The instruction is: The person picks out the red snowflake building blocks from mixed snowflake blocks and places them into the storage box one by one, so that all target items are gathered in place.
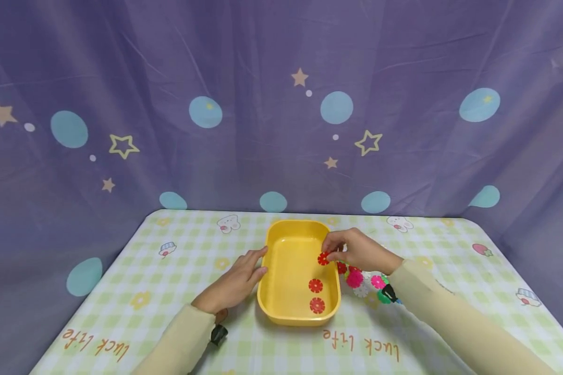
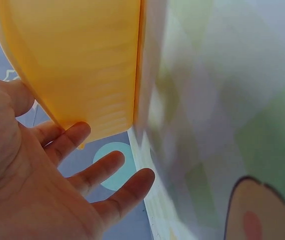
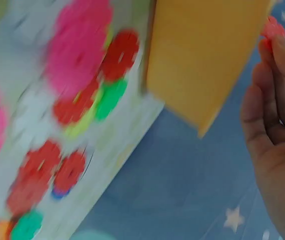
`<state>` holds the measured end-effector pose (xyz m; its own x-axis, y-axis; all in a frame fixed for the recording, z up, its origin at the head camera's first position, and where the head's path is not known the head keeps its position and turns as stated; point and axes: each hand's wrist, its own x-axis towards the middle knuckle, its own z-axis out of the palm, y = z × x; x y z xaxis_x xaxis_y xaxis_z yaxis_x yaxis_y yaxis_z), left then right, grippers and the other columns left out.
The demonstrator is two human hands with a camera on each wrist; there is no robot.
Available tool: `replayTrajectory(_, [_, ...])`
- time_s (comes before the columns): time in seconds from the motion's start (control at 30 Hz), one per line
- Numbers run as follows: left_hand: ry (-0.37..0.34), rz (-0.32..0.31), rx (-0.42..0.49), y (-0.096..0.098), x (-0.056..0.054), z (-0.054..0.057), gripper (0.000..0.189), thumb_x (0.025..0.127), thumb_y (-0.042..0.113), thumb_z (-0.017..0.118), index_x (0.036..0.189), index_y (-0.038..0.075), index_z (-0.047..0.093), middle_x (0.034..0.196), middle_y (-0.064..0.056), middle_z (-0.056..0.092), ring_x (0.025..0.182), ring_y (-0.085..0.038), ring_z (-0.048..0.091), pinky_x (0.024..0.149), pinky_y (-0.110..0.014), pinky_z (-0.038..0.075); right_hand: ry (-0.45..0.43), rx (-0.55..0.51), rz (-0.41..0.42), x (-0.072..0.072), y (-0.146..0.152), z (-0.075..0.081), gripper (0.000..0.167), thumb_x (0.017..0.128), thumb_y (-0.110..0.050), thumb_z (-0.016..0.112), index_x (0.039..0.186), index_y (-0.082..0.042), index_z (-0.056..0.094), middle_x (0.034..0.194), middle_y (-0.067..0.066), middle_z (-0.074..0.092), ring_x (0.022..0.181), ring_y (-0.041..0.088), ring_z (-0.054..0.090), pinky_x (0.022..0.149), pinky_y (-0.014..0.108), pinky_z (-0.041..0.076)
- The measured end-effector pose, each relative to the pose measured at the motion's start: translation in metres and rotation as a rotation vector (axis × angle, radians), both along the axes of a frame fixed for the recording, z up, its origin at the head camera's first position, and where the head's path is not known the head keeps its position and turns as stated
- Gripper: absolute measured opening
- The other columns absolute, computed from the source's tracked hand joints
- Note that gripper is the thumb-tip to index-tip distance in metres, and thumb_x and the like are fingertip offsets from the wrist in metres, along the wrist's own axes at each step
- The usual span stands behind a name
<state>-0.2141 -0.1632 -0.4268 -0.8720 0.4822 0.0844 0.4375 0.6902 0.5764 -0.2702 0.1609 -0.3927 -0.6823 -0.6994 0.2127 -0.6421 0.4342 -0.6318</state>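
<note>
A yellow rectangular tray (image 1: 291,260) stands on the table, with two red notched discs (image 1: 316,285) lying inside near its right wall. Above the tray's right rim, my right hand (image 1: 356,249) pinches another red notched disc (image 1: 323,258) between thumb and fingers. That disc (image 3: 273,28) also shows at the fingertips in the right wrist view. My left hand (image 1: 236,276) rests at the tray's left rim, fingers fairly straight and spread. In the left wrist view its thumb and nearer fingers (image 2: 75,137) touch the rim from outside.
Right of the tray, partly under my right forearm, lies a loose pile of notched discs in pink (image 1: 354,278), red, green, white and yellow. A checked cloth (image 1: 192,260) covers the table. A purple patterned curtain (image 1: 262,156) hangs behind the table's far edge.
</note>
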Motion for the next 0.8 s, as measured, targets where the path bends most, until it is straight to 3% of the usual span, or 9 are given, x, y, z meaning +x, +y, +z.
replayTrajectory(0.13, [-0.018, 0.005, 0.005, 0.0, 0.0, 0.002, 0.052, 0.104, 0.032, 0.036, 0.15, 0.012, 0.025, 0.147, -0.004, 0.034, 0.133, -0.023, 0.03, 0.106, -0.046, 0.029, -0.092, 0.051, 0.08, -0.003, -0.022, -0.002, 0.009, 0.084, -0.008, 0.072, 0.087, -0.015, 0.067, 0.082, -0.003, 0.067, 0.071, 0.011, 0.061, 0.064, 0.028, 0.054])
replayTrajectory(0.33, [-0.017, 0.007, -0.011, 0.001, 0.001, 0.004, 0.051, 0.104, 0.031, 0.037, 0.15, 0.012, 0.025, 0.147, -0.004, 0.034, 0.133, -0.022, 0.03, 0.106, -0.045, 0.028, -0.132, 0.142, 0.087, -0.012, -0.036, -0.009, 0.011, 0.081, -0.002, 0.073, 0.082, -0.012, 0.069, 0.079, -0.003, 0.067, 0.072, 0.008, 0.061, 0.066, 0.025, 0.053])
replayTrajectory(0.57, [-0.027, 0.012, 0.0, 0.001, 0.001, 0.004, 0.051, 0.104, 0.03, 0.038, 0.15, 0.012, 0.026, 0.147, -0.004, 0.034, 0.133, -0.023, 0.03, 0.106, -0.046, 0.028, -0.02, 0.238, 0.085, -0.017, -0.046, -0.01, 0.015, 0.077, 0.002, 0.076, 0.077, -0.011, 0.069, 0.072, -0.004, 0.066, 0.065, 0.006, 0.056, 0.066, 0.024, 0.05])
replayTrajectory(0.8, [-0.026, 0.01, 0.001, 0.001, 0.001, 0.003, 0.052, 0.104, 0.031, 0.038, 0.15, 0.012, 0.026, 0.147, -0.004, 0.034, 0.132, -0.022, 0.031, 0.106, -0.045, 0.028, 0.117, 0.343, -0.063, -0.01, -0.057, -0.014, 0.021, 0.071, 0.002, 0.08, 0.073, -0.015, 0.068, 0.07, -0.006, 0.062, 0.065, 0.011, 0.053, 0.065, 0.028, 0.047])
